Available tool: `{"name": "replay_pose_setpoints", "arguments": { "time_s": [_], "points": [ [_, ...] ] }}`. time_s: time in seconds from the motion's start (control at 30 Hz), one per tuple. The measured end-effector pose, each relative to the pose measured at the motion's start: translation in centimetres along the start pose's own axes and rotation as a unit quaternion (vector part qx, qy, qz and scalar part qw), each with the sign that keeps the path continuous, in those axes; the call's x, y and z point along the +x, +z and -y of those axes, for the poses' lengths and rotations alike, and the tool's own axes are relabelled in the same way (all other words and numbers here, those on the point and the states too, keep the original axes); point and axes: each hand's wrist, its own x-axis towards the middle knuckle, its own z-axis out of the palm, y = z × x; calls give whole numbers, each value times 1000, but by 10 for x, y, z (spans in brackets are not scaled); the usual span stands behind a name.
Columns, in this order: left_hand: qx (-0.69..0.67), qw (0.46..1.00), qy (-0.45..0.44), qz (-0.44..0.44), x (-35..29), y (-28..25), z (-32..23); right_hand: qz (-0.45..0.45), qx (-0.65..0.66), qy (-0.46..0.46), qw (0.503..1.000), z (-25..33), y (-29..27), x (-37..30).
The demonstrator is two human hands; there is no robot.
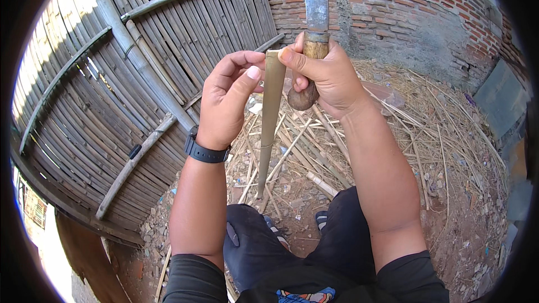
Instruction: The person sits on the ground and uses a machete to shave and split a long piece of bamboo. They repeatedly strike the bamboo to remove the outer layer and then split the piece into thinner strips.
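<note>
The right hand (337,78) is closed around the brown wooden handle of a long knife with a broad, flat grey metal blade (316,3). The blade points toward the upper edge of the view, and the rounded dark butt of the handle shows below the fingers. The thumb of this hand lies against the upper end of a long, tapering strip of olive-tan bamboo (272,95). The strip hangs between the two hands, just left of the handle, its wide end up and its narrow end down toward the ground.

The left hand (224,95) is half curled, thumb and forefinger apart, with its fingertips at the strip's upper left edge; whether they grip it, I cannot tell. A black wristwatch (206,152) circles the left wrist.

Below the arms are dark trousers (255,247) and feet in strapped sandals (321,220). Beyond them, pale split bamboo pieces (323,185) and straw-like slivers litter the brown, stony ground (393,235). A fence of narrow bamboo slats (168,45) braced with poles rises on the left, and a weathered red brick wall (410,17) stands at the back and right.
</note>
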Motion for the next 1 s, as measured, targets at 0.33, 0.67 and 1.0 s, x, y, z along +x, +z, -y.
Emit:
{"name": "replay_pose_setpoints", "arguments": {
  "time_s": [0.33, 0.67, 1.0],
  "points": [
    [140, 989, 2, -45, 2, 3, -8, -5, -15, -37, 999, -2, 13, -2],
    [259, 960, 56, -91, 6, 8, -5, -54, -79, 6, 995, 14, 12, -10],
    [346, 924, 96, -131, 11, 2, -3, 4, -69, 228, 971, 62, 14, -78]
  ]
}}
